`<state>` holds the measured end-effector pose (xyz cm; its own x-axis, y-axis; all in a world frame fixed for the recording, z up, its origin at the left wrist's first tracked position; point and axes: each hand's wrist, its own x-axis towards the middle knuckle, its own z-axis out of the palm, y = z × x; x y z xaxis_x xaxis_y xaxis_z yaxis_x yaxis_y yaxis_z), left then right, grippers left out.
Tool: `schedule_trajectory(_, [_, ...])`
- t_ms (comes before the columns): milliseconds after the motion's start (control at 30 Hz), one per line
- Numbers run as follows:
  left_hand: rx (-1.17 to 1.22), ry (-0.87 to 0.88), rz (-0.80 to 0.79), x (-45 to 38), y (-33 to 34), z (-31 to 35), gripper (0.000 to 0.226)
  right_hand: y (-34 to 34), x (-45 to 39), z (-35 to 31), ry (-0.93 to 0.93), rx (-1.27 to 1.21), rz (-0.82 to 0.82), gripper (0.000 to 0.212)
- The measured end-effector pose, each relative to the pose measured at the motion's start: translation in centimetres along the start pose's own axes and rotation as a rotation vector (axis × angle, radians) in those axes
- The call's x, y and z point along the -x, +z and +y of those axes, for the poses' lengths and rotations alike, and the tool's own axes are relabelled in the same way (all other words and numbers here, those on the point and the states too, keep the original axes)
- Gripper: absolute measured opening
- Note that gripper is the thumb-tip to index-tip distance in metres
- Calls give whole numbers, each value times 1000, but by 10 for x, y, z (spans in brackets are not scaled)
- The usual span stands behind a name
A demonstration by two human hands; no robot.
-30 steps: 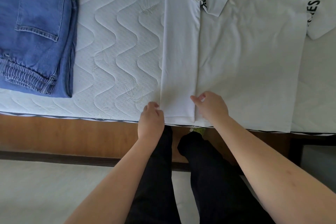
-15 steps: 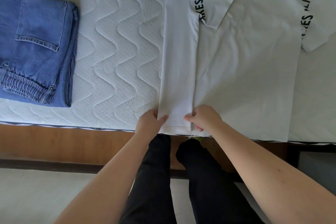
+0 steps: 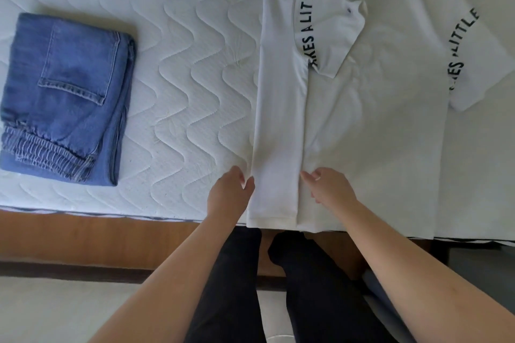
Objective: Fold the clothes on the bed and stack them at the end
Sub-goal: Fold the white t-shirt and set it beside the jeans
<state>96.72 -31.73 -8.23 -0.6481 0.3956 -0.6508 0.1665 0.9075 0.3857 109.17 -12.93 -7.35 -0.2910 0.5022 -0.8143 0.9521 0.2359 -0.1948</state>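
One white shirt [image 3: 370, 133] lies on one bed [image 3: 181, 64]. One pair of blue jeans [image 3: 64, 97] sits folded there too. Two hands [image 3: 230, 192] reach in. I count two sleeves with letters, maybe.

A white quilted mattress [image 3: 178, 69] with a wavy stitched pattern lies on a brown wooden bed frame [image 3: 92, 234]. Below it, a pale floor [image 3: 55, 312] shows. Soft, even light fills the scene.
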Motion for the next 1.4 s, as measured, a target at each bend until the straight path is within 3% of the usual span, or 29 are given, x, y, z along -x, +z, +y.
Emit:
schedule_trajectory(100, [-25, 213, 94, -27, -15, 26, 18, -20, -16, -6, -2, -117, 115, 31])
schedule_trajectory(267, [-122, 465, 153, -72, -23, 70, 36, -47, -54, -26, -77, -386, 298, 18])
schedule_trajectory(367, [-216, 543, 169, -103, -28, 92, 47, -66, -75, -39, -146, -498, 358, 25])
schedule_trajectory(633, [-343, 486, 212, -190, -57, 168, 64, -149, -134, -81, -275, -567, 454, 61])
schedule_trajectory(800, [-458, 427, 233, -241, -76, 197, 67, -188, -170, -112, -327, -319, 550, 86])
schedule_trajectory(900, [-521, 398, 241, -270, -88, 204, 68, -199, -190, -125, -311, -296, 488, 92])
schedule_trajectory(1000, [-620, 392, 219, -293, -97, 207, 68, -210, -207, -128, -209, -394, 483, 68])
schedule_trajectory(1067, [-682, 405, 204, -302, -100, 208, 68, -215, -216, -126, -225, -412, 539, 20])
schedule_trajectory(1167, [-676, 453, 212, -306, -103, 210, 70, -212, -210, -125, -344, -418, 707, 43])
schedule_trajectory(1267, [-560, 467, 193, -308, -109, 217, 74, -196, -190, -131, -607, -378, 902, 16])
schedule_trajectory(1400, [-523, 474, 187, -310, -117, 225, 73, -162, -170, -141, -820, -181, 829, 31])
